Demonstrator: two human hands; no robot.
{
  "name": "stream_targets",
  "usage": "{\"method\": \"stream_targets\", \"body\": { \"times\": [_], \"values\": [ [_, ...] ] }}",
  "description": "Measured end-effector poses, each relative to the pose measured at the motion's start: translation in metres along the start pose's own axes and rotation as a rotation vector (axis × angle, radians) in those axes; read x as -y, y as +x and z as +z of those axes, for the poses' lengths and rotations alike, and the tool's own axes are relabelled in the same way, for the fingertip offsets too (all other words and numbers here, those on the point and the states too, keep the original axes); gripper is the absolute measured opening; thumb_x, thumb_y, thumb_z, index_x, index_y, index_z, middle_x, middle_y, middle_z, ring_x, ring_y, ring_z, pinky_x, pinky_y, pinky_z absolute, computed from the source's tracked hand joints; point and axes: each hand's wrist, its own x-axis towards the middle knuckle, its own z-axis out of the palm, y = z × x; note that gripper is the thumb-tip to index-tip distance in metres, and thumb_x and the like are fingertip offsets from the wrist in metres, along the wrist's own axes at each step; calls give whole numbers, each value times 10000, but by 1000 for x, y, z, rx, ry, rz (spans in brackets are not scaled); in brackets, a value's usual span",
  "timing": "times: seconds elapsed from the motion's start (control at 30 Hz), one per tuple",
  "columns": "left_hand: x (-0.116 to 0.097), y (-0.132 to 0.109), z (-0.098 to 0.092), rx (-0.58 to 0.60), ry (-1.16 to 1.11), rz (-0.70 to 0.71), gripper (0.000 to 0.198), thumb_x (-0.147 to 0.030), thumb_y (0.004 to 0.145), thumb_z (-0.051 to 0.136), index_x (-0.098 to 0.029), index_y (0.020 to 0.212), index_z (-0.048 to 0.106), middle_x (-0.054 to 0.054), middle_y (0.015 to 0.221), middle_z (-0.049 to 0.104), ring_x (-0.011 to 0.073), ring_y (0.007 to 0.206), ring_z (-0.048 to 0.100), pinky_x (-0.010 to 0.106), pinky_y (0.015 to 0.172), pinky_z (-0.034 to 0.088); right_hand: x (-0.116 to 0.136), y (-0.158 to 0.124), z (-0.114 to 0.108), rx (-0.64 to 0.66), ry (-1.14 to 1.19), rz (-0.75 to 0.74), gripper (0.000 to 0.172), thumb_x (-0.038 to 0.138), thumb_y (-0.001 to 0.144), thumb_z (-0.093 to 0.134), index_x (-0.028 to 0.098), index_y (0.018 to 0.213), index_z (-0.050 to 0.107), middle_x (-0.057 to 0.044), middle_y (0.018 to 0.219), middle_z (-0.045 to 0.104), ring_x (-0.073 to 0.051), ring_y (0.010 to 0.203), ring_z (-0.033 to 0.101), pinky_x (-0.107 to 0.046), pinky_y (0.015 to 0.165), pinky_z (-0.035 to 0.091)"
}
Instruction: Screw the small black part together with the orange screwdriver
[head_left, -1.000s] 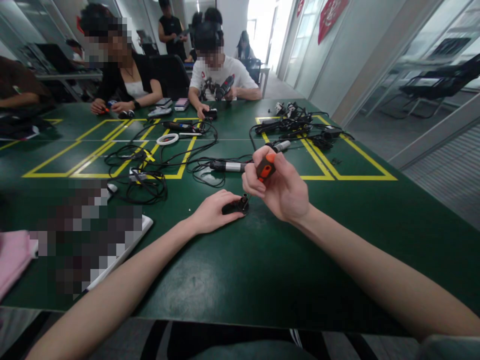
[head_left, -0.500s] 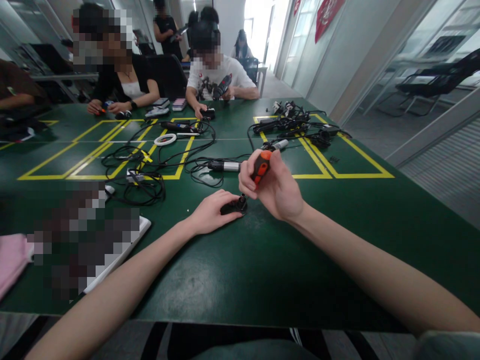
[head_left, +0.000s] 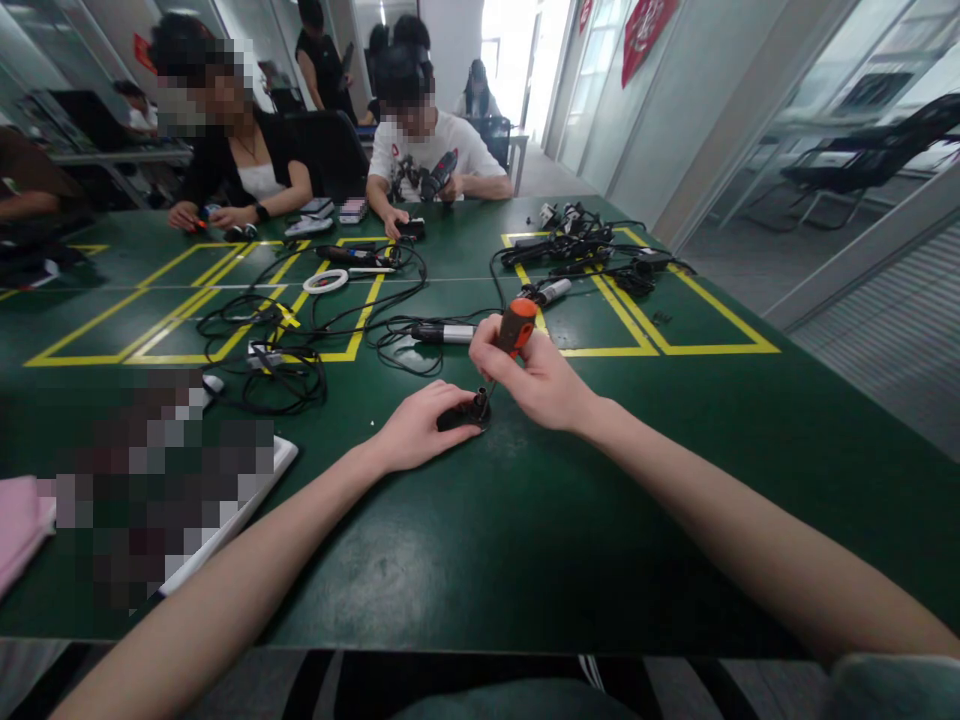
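Black, the part (head_left: 481, 408) lay pinched in your left hand (head_left: 412, 428), below the screwdriver handle (head_left: 517, 326) your right hand (head_left: 551, 382) gripped.

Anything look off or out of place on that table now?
Mainly a loose tangle of black cord straddling the yellow tape, partly outside the marked boxes. A white speck also sits on the green table near the left hand, too small to identify. No spill visible; I can't judge damage to the black part in that hand.

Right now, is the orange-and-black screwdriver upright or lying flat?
Upright, but leaning: the right hand grips the screwdriver with its orange end topmost and its shaft pointing down.
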Motion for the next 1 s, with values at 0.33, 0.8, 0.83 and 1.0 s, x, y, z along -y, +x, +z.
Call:
{"method": "stream_targets", "body": {
  "times": [0.33,0.8,0.83,1.0],
  "values": [
    [0,0,-1,8,-22,-7,314,-372,983,761,-204,1247,733,105,1179,763,270,1095,712,436,1014,585,22,3,-21,201,-265,112,149,336,913,646,208,907,570,-6,791,586,-164,684,517,-309,656,399],
    [-3,1,-2,19,-9,-7,252,-357,989,750,-218,1199,745,89,1148,766,263,1079,705,413,988,581,13,6,-27,203,-62,79,94,220,807,803,174,875,757,-37,873,779,-178,746,668,-309,725,547],
    [-3,1,-2,19,-8,-8,255,-359,986,753,-219,1199,746,87,1141,765,260,1069,705,408,978,581,13,6,-28,207,-69,84,93,214,803,805,175,880,769,-39,888,790,-183,761,685,-314,743,559],
    [-2,1,-2,11,-5,-2,266,-368,980,759,-221,1202,744,79,1109,764,252,1036,701,395,947,578,13,6,-32,194,-91,107,298,217,769,851,175,1059,797,-32,883,784,-192,762,694,-328,740,581]
  ]
}}
